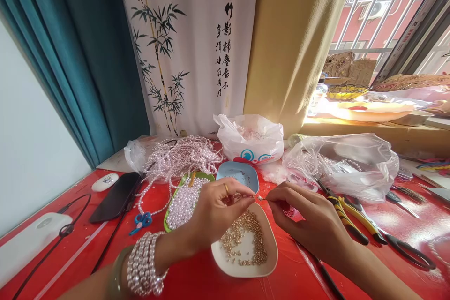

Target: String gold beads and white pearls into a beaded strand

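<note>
The left hand (214, 211) and right hand (309, 220) meet fingertip to fingertip, each pinching a tiny gold bead (259, 198) between thumb and forefinger — it hangs just above the white dish (272, 255) of gold beads (246, 236). Beside the left hand lies a green tray (168, 211) of pearls — behind it, a blue dish (225, 173). Yellow-handled pliers (348, 218) lie near the right hand.

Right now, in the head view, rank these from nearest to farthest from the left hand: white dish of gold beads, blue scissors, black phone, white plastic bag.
From the left hand:
1. White dish of gold beads, right beneath it.
2. Blue scissors, on the table to its left.
3. White plastic bag, behind it by the curtain.
4. Black phone, farther left, past the scissors.
</note>
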Demonstrator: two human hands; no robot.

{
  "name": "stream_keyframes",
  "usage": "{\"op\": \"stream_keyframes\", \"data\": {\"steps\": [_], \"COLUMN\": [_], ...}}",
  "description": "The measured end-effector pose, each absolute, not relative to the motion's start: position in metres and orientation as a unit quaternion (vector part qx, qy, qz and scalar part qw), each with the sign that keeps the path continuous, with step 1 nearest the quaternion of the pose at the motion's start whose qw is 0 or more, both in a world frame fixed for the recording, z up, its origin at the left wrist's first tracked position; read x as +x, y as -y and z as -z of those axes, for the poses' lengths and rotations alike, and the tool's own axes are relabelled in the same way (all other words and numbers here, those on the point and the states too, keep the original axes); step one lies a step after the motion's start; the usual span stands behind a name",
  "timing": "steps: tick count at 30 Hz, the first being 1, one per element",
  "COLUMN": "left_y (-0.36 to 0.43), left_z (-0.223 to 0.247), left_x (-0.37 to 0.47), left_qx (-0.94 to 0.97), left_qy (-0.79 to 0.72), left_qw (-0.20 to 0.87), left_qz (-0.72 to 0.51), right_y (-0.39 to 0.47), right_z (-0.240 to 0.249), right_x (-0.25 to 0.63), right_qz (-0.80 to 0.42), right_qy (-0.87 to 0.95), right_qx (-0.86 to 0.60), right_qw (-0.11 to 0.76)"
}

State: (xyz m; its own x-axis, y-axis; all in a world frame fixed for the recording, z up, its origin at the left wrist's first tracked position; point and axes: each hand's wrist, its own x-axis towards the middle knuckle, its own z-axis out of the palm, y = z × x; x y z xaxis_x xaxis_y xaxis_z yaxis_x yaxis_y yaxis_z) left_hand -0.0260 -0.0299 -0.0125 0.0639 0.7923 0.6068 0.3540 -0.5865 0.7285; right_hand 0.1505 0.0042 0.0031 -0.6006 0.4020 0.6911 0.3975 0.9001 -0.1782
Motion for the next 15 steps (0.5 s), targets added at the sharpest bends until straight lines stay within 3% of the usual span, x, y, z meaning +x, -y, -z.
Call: {"op": "stream_keyframes", "data": {"steps": [15], "left_y": [0.0292], "left_z": [0.0133], "left_x": [-0.0273], "left_qx": [0.716], "left_qy": [-0.409], "left_qw": [0.167], "left_qz": [-0.540], "right_y": [-0.0060], "right_z": [-0.0021], "right_x": [0.1500], "right_qz": [-0.063], "right_qy": [0.901], "right_qx": [-0.227], "right_qw": [0.363]}}
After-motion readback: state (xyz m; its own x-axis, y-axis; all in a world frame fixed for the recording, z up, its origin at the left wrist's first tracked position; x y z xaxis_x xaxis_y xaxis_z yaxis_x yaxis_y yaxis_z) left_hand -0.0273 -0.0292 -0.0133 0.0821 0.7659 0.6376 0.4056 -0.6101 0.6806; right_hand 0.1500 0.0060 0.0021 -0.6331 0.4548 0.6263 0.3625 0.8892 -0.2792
